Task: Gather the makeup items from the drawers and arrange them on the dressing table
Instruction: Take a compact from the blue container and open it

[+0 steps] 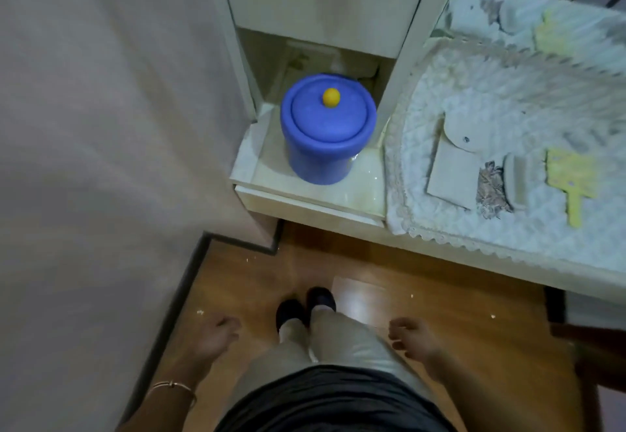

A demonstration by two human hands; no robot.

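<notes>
I stand in front of a cream dressing table (338, 215) and look down at it. A closed drawer (325, 8) sits in the upper unit, and another drawer front (305, 206) runs under the glossy ledge. My left hand (215, 335) and my right hand (411, 337) hang low at my sides over the wooden floor, fingers loosely curled, nothing in either. On the lace cloth (474, 221) to the right lie a beige card (452, 172), a small patterned item (491, 188) and a yellow comb-like piece (572, 181). No makeup item is clearly recognisable.
A blue lidded pot (327, 130) with a yellow knob stands on the ledge in the open niche. A pale wall (101, 127) closes the left side. My feet in dark slippers (305, 306) are on the wooden floor. A dark wooden piece (589, 357) stands at the right edge.
</notes>
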